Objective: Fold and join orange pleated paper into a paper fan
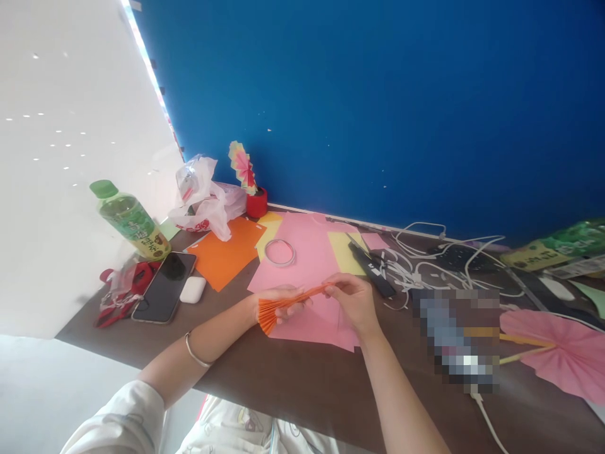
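Observation:
An orange pleated paper fan (269,313) is held between my two hands above the desk. My left hand (286,302) grips it around the middle, and its pleats spread out at the left end. With thumb and fingertips, my right hand (352,299) pinches the narrow right end. Pink paper sheets (312,258) lie under both hands. On them, just beyond my hands, rests a roll of clear tape (279,253). A black-handled utility knife (373,271) lies to the right of the pink sheets.
To the left are a phone (163,287), a white earbud case (193,290), orange paper (231,249) and a green-capped bottle (132,217). White cables (416,271), a pixelated object (456,340) and a pink paper fan (562,353) lie right. A red pot (257,205) stands behind.

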`<action>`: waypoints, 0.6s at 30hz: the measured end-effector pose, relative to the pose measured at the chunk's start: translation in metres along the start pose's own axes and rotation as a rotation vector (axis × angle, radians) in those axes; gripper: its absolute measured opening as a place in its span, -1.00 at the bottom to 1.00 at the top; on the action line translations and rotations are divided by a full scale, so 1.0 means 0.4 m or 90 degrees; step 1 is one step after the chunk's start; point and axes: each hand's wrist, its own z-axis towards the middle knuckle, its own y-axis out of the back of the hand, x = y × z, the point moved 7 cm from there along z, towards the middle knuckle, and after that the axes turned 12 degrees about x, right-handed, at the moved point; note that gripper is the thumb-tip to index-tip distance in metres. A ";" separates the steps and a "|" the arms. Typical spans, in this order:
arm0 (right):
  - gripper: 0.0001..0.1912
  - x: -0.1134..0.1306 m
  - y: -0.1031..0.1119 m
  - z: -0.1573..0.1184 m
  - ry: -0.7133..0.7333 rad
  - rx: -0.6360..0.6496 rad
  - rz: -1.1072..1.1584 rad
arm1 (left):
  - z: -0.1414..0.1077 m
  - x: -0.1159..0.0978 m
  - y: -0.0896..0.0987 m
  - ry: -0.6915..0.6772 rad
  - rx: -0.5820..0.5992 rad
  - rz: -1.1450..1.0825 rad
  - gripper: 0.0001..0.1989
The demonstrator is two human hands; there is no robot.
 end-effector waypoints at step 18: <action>-0.85 -0.041 0.079 0.009 0.010 -0.080 0.088 | -0.001 0.002 -0.002 -0.011 0.015 0.009 -0.66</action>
